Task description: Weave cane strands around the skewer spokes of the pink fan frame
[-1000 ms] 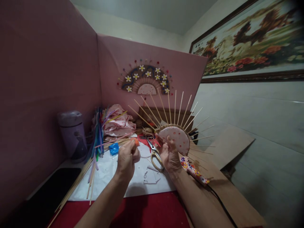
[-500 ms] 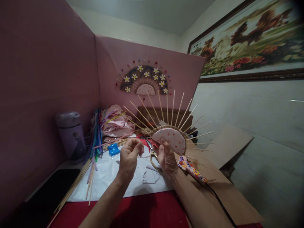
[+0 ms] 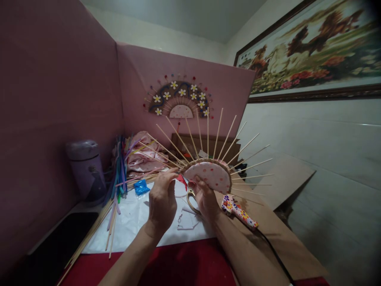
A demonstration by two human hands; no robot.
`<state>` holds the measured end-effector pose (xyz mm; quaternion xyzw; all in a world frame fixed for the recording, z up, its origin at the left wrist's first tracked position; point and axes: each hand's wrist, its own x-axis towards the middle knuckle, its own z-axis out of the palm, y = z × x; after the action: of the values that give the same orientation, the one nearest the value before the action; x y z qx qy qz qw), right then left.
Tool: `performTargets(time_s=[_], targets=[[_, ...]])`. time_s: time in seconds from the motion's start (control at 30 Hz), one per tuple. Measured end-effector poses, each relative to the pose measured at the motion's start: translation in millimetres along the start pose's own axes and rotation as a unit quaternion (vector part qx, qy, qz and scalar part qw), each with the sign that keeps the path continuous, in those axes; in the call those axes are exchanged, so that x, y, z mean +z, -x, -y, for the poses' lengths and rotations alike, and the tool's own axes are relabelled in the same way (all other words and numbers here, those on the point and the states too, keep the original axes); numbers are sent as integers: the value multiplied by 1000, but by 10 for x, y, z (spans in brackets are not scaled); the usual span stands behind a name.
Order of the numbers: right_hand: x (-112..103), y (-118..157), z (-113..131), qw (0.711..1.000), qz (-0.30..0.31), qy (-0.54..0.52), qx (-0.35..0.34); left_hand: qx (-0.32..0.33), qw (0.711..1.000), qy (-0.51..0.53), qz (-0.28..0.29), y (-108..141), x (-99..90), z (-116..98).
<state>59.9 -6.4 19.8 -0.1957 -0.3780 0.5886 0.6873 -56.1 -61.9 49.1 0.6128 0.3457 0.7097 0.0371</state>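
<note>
My right hand (image 3: pixel 206 198) grips a half-round fan piece (image 3: pixel 210 176) by its lower edge, thumb on the front. Pink dotted cloth covers the piece, brown braided cord borders its curve, and thin wooden sticks (image 3: pixel 220 133) radiate outward. At the fan's left corner is my left hand (image 3: pixel 162 200), its fingers drawn together near the cord's end. What those fingertips pinch is hidden. Gold-handled scissors (image 3: pixel 192 200) lie beneath, partly covered by my right hand. Just right of that hand rests a flower-patterned glue gun (image 3: pixel 239 212) with a black cable.
A finished flowered fan (image 3: pixel 180 97) hangs on the pink panel. Left on the table stand a purple bottle (image 3: pixel 86 171), coloured pipe cleaners (image 3: pixel 121 167) and loose wooden sticks (image 3: pixel 89 234). A blue packet (image 3: pixel 141 186) lies on white paper (image 3: pixel 127 226). Cardboard (image 3: pixel 285 242) extends right.
The fan piece has shifted left and turned slightly clockwise in my right hand. My left hand has risen from its pinch below the fan, and its fingers now reach the left corner.
</note>
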Motion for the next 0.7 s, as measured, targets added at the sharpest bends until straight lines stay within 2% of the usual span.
performTargets(time_s=[0.17,0.23,0.37,0.43,0.57,0.7], targets=[[-23,-9,-22,1000,16,-9,3,-82,992,43,-81,22,-50,-74],[-28,-16,-25,1000,9,-10,2,-135,983,78,-92,27,-48,-74],[-25,-27,-12,1000,-15,-16,10,-255,936,229,-77,10,9,-15],[-23,-35,4,1000,-21,-16,14,-296,912,272,-78,-13,31,26],[-25,-53,46,999,-32,-16,10,-329,898,282,-75,-64,17,79],[-24,-54,72,999,-34,-16,0,-351,883,313,-9,-63,4,87]])
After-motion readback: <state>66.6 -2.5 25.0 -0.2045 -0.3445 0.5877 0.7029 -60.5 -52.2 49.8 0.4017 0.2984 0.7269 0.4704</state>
